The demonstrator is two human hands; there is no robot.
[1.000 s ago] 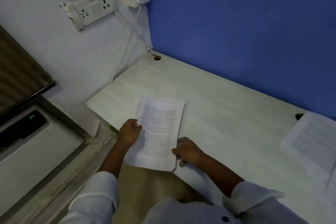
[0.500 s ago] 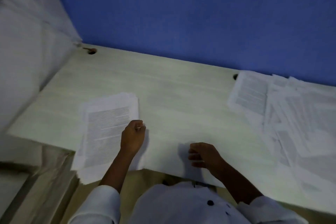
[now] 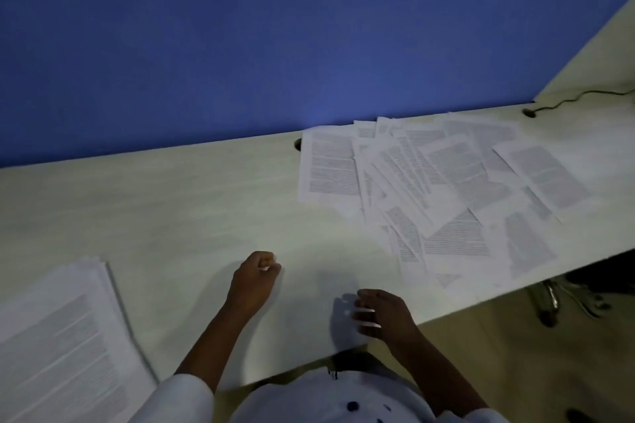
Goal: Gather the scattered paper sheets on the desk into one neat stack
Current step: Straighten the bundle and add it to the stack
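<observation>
Since the earlier frame we are seeing our left hand lifted off the stack and both hands shifted rightward along the desk. Head view: the stack is lying at the desk's left near corner, its sheets roughly squared, well apart from the left hand. We are keeping that hand loosely curled over bare desk, gripping nothing. Our right hand is hovering near the front edge, fingers slightly spread and empty, casting a shadow just to its left. Scattered sheets are lying overlapped at many angles on the right half of the desk, reaching from the blue wall to the front edge, near but apart from the right hand. A cable is entering a hole at the far right corner.
</observation>
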